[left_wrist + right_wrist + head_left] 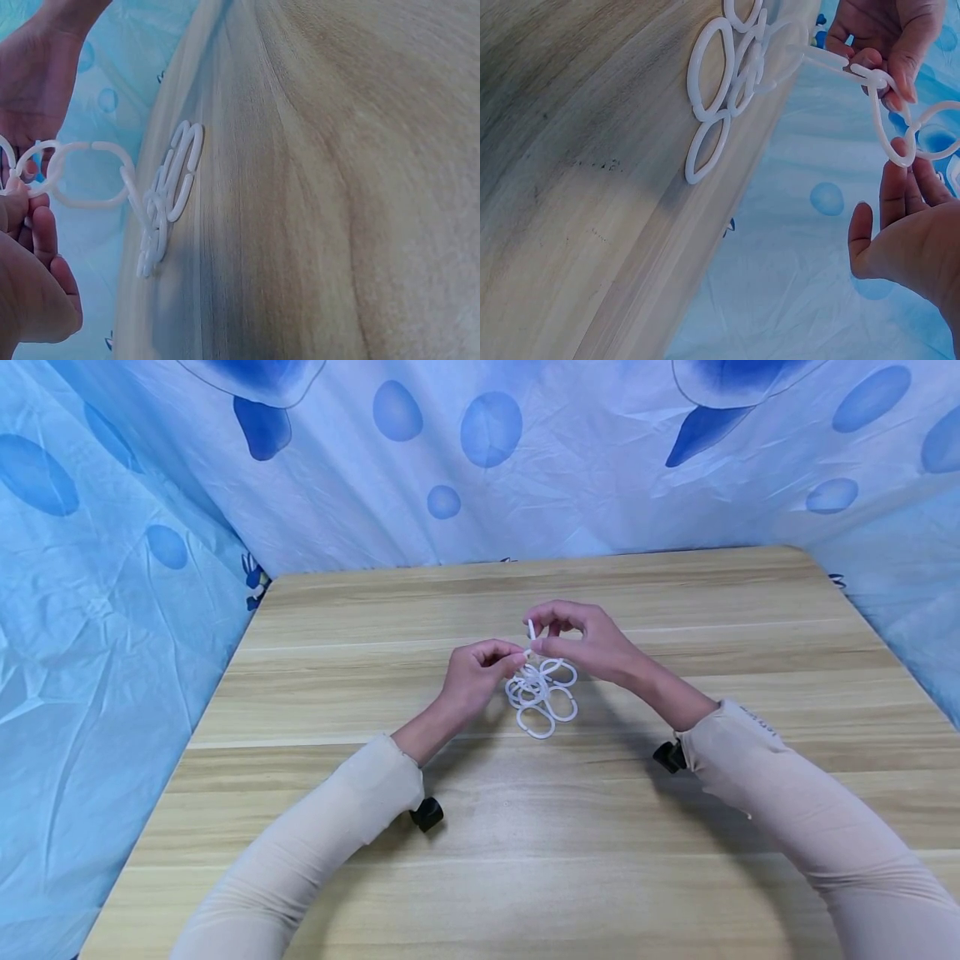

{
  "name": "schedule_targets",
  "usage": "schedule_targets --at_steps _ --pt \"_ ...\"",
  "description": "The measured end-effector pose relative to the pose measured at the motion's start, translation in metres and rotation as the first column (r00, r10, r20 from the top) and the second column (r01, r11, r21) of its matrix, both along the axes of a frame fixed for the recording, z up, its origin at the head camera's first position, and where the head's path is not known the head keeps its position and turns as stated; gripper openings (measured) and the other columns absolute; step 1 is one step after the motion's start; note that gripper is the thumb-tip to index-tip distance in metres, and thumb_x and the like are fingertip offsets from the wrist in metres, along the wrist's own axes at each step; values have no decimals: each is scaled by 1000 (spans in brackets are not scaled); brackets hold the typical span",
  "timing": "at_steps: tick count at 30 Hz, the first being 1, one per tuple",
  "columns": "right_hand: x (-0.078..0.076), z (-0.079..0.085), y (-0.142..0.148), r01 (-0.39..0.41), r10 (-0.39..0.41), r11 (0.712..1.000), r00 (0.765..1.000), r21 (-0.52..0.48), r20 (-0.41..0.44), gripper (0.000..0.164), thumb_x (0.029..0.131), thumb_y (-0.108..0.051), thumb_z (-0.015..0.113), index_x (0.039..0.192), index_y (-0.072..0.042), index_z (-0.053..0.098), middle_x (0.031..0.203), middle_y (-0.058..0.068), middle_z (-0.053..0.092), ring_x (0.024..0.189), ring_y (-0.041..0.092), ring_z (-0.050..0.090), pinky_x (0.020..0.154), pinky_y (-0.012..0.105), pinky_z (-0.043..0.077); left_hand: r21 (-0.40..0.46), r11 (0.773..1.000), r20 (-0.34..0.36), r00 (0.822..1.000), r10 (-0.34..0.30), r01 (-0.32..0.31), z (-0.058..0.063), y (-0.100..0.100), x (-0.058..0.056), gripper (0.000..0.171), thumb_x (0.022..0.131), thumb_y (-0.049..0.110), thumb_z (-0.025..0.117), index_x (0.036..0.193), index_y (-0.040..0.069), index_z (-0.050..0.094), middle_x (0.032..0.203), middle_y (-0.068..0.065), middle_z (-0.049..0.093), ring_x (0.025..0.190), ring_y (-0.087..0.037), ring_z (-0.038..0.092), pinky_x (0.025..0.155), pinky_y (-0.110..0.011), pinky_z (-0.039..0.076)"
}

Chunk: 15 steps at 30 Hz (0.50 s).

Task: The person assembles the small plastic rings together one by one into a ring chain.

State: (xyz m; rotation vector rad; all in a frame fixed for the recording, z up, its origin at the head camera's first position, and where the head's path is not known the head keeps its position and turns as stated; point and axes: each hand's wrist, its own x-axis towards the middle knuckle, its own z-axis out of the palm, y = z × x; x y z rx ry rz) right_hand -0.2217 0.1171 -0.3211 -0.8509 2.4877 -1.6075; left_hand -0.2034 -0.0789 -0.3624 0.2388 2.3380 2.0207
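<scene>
My left hand (476, 677) pinches a white plastic chain link (875, 112) between thumb and fingertips. Just beyond it, my right hand (588, 639) holds a white link (532, 629) between thumb and curled forefinger. These links are looped together between the two hands, raised over the table. From the left fingertips another link (90, 203) hangs down to a heap of joined white links (529, 687), which lies on the tabletop beneath the hands. Each link is a rounded loop, some with a small gap visible. Fingers partly hide the held links.
The wood-grain table (510, 827) extends around the hands, its far edge meeting a blue patterned curtain (337, 485). A small black device (427, 814) sits under the left cuff, and another (670, 757) under the right cuff.
</scene>
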Motion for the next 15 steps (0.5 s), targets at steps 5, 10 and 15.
schedule_targets --at_steps 5,10,15 --pt "0 0 0 11 -11 1000 1000 8 21 30 87 -21 67 113 -9 65 99 4 62 91 17 53 87 35 38 -15 1000 4 1000 -5 5 0 0 0 15 87 15 72 95 2 73 87 -6 69 77 -11 57 68 -21 47" --pt "-1 0 0 18 -18 1000 999 12 37 30 86 -22 68 113 -8 65 98 4 62 90 17 53 86 34 39 -22 1000 6 1000 -9 9 -1 0 0 15 88 16 72 95 2 73 86 -6 69 76 -10 58 67 -20 47" --pt "-1 0 1 33 -34 999 999 20 39 31 84 -21 69 113 -9 65 99 4 62 89 19 53 84 34 39 -24 1000 4 1000 -9 9 -2 1 -1 15 88 16 71 95 3 73 84 -5 68 75 -9 57 66 -20 47"
